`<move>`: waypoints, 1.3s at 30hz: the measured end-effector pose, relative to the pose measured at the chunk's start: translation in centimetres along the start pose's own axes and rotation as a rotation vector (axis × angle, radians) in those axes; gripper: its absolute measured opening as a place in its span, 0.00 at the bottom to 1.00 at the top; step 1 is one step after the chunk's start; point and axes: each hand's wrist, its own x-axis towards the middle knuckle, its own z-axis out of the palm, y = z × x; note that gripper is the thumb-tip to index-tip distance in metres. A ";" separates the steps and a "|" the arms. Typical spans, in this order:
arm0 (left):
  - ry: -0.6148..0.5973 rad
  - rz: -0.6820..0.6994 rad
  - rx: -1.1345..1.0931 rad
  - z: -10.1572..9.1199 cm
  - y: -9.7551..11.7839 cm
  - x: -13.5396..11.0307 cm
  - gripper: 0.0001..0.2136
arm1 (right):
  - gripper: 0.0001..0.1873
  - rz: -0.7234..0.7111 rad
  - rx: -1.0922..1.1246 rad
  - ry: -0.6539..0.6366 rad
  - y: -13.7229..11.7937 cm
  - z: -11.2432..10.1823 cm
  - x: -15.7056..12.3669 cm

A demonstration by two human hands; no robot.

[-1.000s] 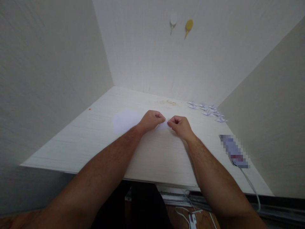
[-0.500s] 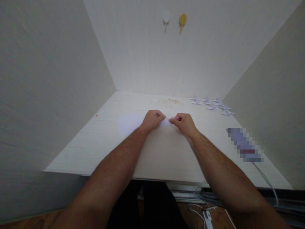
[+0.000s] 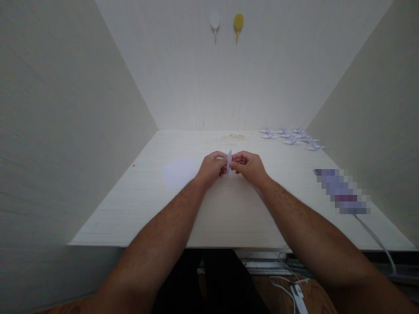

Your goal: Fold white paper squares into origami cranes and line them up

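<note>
Both hands meet over the middle of a white desk (image 3: 229, 213). My left hand (image 3: 212, 166) and my right hand (image 3: 247, 165) are closed, fingertips pinching a small folded piece of pale paper (image 3: 229, 160) that stands on edge between them, just above the desk. A flat sheet of pale paper (image 3: 178, 173) lies on the desk left of my left hand.
Several small folded paper figures (image 3: 291, 137) sit at the far right back of the desk. A blurred-out flat object (image 3: 342, 192) with a white cable (image 3: 376, 242) lies at the right edge. Two hooks (image 3: 225, 22) hang on the back wall. Walls close in on three sides.
The small paper lay flat under both hands on the desk; now it is lifted and held upright between the fingertips. The view has shifted slightly.
</note>
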 end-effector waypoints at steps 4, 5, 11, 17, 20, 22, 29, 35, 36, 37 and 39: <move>-0.002 0.063 0.015 0.1 -0.1 0.1 0.13 | 0.12 -0.094 -0.133 0.075 0.3 -0.1 -0.1; -0.011 0.062 -0.016 0.1 -0.1 0.1 0.14 | 0.11 -0.114 -0.160 0.087 0.3 -0.2 -0.1; -0.070 0.015 -0.129 0.1 0.1 -0.2 0.20 | 0.08 -0.194 -0.294 0.100 -0.1 -0.3 -0.3; -0.094 0.008 -0.203 0.1 0.0 -0.2 0.20 | 0.13 -0.206 -0.294 0.074 -0.3 -0.3 -0.5; -0.104 -0.004 -0.236 0.0 -0.1 0.0 0.20 | 0.15 -0.183 -0.259 0.059 0.0 -0.4 -0.4; -0.110 -0.013 -0.234 0.0 -0.1 -0.1 0.19 | 0.16 -0.158 -0.225 0.057 0.2 -0.5 -0.2; -0.089 -0.019 -0.182 0.1 0.3 -0.3 0.16 | 0.17 -0.058 -0.089 0.015 0.2 -0.4 -0.1; -0.087 -0.023 -0.178 0.1 0.2 -0.2 0.17 | 0.16 -0.044 -0.102 0.018 -0.2 -0.4 -0.2; -0.087 -0.020 -0.183 0.1 0.2 -0.1 0.17 | 0.16 -0.038 -0.103 0.020 -0.2 -0.4 -0.2; -0.088 -0.014 -0.189 0.1 0.1 -0.1 0.17 | 0.16 -0.034 -0.098 0.022 -0.2 -0.4 -0.1; -0.091 0.000 -0.204 -0.1 -0.1 0.0 0.17 | 0.16 -0.032 -0.076 0.028 -0.2 -0.4 -0.1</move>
